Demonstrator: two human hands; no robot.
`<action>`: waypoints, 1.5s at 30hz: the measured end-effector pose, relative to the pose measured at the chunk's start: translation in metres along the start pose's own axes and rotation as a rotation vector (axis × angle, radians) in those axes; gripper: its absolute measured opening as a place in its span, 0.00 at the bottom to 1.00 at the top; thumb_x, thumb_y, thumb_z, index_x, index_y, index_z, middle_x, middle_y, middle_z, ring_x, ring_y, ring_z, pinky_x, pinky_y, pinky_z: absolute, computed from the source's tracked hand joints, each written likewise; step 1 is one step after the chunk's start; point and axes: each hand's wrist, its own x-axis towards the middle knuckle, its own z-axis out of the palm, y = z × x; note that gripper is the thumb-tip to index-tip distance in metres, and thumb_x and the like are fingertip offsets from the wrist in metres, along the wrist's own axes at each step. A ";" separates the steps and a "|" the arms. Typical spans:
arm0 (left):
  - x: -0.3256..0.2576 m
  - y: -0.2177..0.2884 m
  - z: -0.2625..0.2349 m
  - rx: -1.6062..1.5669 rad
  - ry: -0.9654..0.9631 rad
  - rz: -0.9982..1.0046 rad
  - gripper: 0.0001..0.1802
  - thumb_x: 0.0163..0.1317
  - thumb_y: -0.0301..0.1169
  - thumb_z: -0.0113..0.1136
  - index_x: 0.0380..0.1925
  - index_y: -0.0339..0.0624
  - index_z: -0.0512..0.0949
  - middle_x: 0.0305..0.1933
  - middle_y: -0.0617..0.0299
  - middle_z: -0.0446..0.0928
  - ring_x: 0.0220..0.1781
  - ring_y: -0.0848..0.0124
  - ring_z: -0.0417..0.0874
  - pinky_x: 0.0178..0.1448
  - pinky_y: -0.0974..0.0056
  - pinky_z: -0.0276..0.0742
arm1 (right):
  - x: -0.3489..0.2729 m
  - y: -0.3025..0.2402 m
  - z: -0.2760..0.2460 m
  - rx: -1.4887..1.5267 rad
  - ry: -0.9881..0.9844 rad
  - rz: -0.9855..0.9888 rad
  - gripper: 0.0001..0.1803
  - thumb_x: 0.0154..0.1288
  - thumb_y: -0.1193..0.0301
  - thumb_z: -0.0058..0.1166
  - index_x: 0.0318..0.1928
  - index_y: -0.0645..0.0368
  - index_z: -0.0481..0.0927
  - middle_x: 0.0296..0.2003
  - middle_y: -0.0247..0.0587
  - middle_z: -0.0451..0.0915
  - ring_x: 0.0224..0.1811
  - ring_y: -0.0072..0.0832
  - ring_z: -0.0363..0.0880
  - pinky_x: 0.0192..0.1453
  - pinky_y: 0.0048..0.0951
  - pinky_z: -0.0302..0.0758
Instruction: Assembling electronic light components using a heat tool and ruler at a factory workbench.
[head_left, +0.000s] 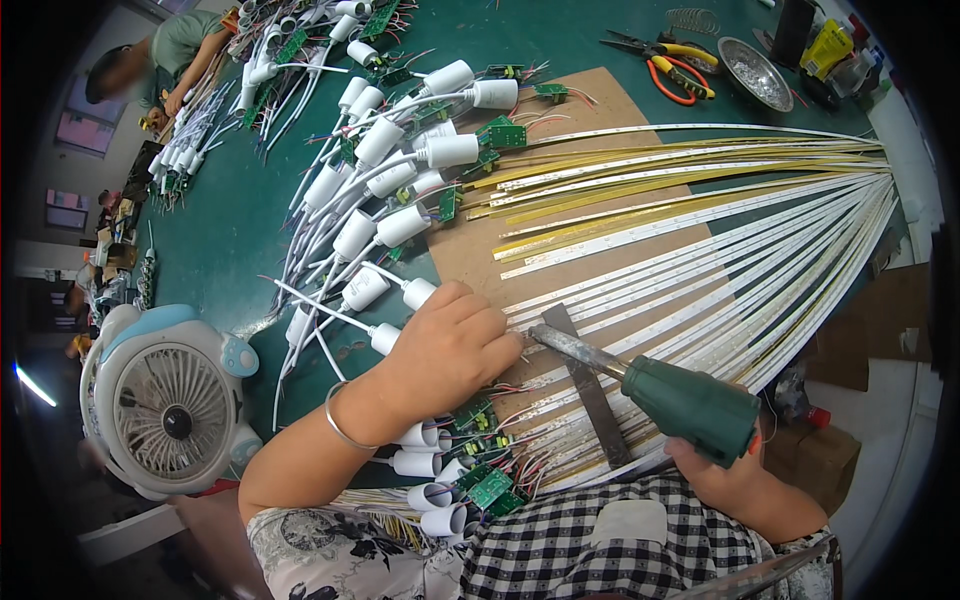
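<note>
My left hand (450, 340) is closed in a pinch at the ends of the white LED strips (690, 250); what its fingers hold is hidden behind them. My right hand (725, 485) grips a green soldering gun (690, 405). The gun's metal tip reaches left, close to my left fingertips. Beneath the tip, a dark flat bar (587, 385) lies across several strips. White lamp sockets (448, 150) with cables and green circuit boards (500, 133) are heaped left of the strips. More sockets and boards (490, 488) lie just below my left wrist.
A brown board (590, 110) lies under the strips on the green table (215, 240). At the left stands a white and blue fan (175, 410). Pliers (655, 48), cutters (680, 80) and a metal bowl (755, 75) sit at the far right. Another person works at the far left.
</note>
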 end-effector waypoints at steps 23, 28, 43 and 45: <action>0.001 0.000 0.000 -0.005 -0.001 -0.007 0.10 0.47 0.29 0.62 0.33 0.45 0.80 0.28 0.64 0.72 0.33 0.66 0.75 0.44 0.61 0.71 | -0.007 -0.001 -0.005 0.076 0.086 0.115 0.15 0.68 0.80 0.51 0.54 0.72 0.75 0.39 0.46 0.79 0.31 0.28 0.81 0.37 0.28 0.79; 0.001 0.002 -0.001 -0.004 -0.020 -0.034 0.10 0.47 0.29 0.63 0.33 0.45 0.80 0.29 0.64 0.72 0.34 0.65 0.76 0.44 0.60 0.71 | -0.008 0.002 -0.009 0.115 0.029 0.097 0.18 0.70 0.78 0.50 0.58 0.72 0.71 0.40 0.46 0.79 0.32 0.28 0.82 0.38 0.29 0.79; 0.002 0.007 -0.010 -0.354 -0.061 -0.393 0.08 0.54 0.28 0.69 0.34 0.50 0.83 0.35 0.67 0.81 0.40 0.65 0.78 0.54 0.59 0.62 | -0.015 -0.004 0.000 0.365 0.200 0.393 0.17 0.58 0.76 0.65 0.49 0.65 0.81 0.47 0.47 0.81 0.49 0.38 0.80 0.54 0.34 0.75; -0.001 0.005 -0.009 -0.364 -0.073 -0.432 0.06 0.54 0.28 0.69 0.33 0.51 0.83 0.34 0.68 0.81 0.41 0.66 0.78 0.55 0.59 0.59 | -0.018 -0.001 0.002 0.323 0.216 0.329 0.17 0.60 0.76 0.63 0.50 0.67 0.80 0.45 0.47 0.81 0.46 0.36 0.81 0.51 0.33 0.76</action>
